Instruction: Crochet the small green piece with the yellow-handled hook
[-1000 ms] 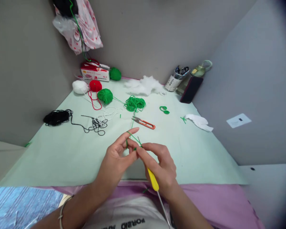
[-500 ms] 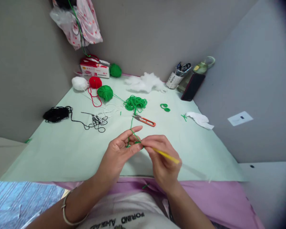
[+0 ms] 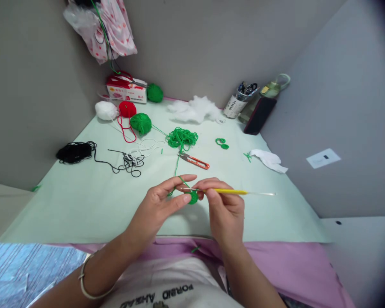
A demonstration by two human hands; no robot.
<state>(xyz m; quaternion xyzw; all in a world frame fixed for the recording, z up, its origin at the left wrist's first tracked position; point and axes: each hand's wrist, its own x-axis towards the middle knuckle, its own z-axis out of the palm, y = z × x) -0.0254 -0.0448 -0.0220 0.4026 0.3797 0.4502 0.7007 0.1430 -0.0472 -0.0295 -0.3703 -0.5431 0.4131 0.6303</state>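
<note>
My left hand (image 3: 162, 205) pinches a small round green crochet piece (image 3: 193, 197) between thumb and fingers, with the green yarn strand looped over the forefinger. My right hand (image 3: 223, 205) grips a yellow-handled crochet hook (image 3: 226, 191) held level, its metal tip pointing left into the piece. The strand runs up the table to a loose green yarn tangle (image 3: 182, 138). Both hands hover over the near edge of the pale green table (image 3: 83, 201).
Orange thread snips (image 3: 195, 161) lie just beyond my hands. Further back are green (image 3: 141, 123), red (image 3: 127, 109) and white yarn balls, black yarn (image 3: 73, 152), white stuffing (image 3: 195, 109), a pen cup (image 3: 235, 105), a dark phone (image 3: 258, 116) and a white cloth (image 3: 269, 159).
My right hand swung the hook from pointing down toward my lap to lying level, pointing left. The green piece now shows between my left fingers.
</note>
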